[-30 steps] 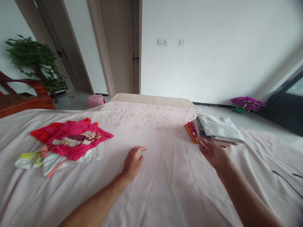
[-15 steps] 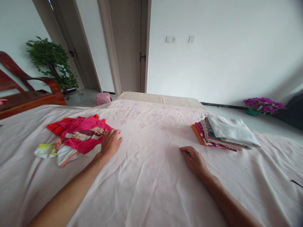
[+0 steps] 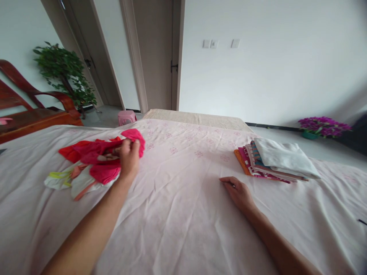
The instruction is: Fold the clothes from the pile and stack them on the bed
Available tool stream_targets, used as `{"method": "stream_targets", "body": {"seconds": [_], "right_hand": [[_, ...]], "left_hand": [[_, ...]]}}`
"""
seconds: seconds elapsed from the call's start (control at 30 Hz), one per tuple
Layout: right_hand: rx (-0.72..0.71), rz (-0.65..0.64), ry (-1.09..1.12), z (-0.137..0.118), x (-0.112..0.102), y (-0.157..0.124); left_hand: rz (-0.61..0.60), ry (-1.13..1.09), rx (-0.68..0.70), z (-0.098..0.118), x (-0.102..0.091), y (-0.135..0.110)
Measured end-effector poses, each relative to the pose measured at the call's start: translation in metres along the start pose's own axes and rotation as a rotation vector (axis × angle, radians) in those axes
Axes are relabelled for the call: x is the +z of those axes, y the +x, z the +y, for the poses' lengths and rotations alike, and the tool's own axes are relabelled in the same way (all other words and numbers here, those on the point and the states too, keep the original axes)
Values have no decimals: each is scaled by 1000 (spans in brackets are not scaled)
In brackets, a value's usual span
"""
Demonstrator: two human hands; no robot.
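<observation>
A white wall (image 3: pixel 266 80) backs the room, and before me a pale pink sheet (image 3: pixel 177 217), creased and flower-printed toward its far end, spreads across a broad surface. Beyond it, a grey-brown door (image 3: pixel 153 53) stands closed, left of the wall's middle. A reddish wooden seat (image 3: pixel 64 102) borders the sheet's far left corner, a leafy green plant (image 3: pixel 59 65) rising behind it. At right, a stack of folded clothes (image 3: pixel 251 162) sits squarely on the sheet, a folded white cloth (image 3: pixel 286 154) hiding most of the layers below. Purple flowers (image 3: pixel 323 126) in a green pot stand on the floor past it, and a pink stool (image 3: pixel 127 117) stands past the sheet's far edge at left. On the sheet's left side, my left hand grips a bunched pink garment (image 3: pixel 104 173), fingers closed on its right end; it lies over red cloth (image 3: pixel 69 151) and crumpled white pieces (image 3: pixel 82 186). My right hand (image 3: pixel 236 193), nearer the stack, curls its fingers loosely inward; I cannot tell whether they close fully. Smallest, a dark cord end (image 3: pixel 362 221) shows at the right edge.
</observation>
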State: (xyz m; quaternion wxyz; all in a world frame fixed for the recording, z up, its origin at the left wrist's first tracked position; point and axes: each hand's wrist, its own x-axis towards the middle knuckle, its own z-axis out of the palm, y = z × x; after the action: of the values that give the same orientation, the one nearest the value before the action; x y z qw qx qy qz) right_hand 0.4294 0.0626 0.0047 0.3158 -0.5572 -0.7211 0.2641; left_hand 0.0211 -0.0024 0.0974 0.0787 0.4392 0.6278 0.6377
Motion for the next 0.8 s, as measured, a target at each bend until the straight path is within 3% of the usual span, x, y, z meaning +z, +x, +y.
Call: {"method": "stream_targets", "body": {"seconds": [0.03,0.13,0.17,0.2,0.23,0.3,0.37,0.43,0.5,0.57,0.67,0.8], "right_hand": [[42,15,62,0,0,0],[147,40,296,-1,-2,-4],[162,40,359,-1,-3,-5],[167,40,402,-1,-4,-6],[167,39,422,-1,-5,-6],[174,11,417,-2,-6,-5],[208,-44,361,-2,-7,1],[232,-93,275,-4,-6,10],[189,-112,171,-9,-3,24],[60,-96,37,-16,4,40],[-128,-57,-175,-34,24,67],[-128,-86,-256,-63,60,101]], "left_hand": [[-61,-17,15,15,14,-19],[-723,-150,44,45,46,-79],[-886,-161,39,48,50,-93],[-956,-150,38,46,52,-102],[-964,-120,36,40,51,-103],[-801,-2,46,16,41,-89],[-589,179,92,-16,22,-58],[-470,480,149,-47,-2,-23],[-493,779,154,-73,-27,7],[-552,1013,114,-91,-49,26],[-616,1117,76,-106,-70,37],[-660,1156,139,-108,-77,36]]}}
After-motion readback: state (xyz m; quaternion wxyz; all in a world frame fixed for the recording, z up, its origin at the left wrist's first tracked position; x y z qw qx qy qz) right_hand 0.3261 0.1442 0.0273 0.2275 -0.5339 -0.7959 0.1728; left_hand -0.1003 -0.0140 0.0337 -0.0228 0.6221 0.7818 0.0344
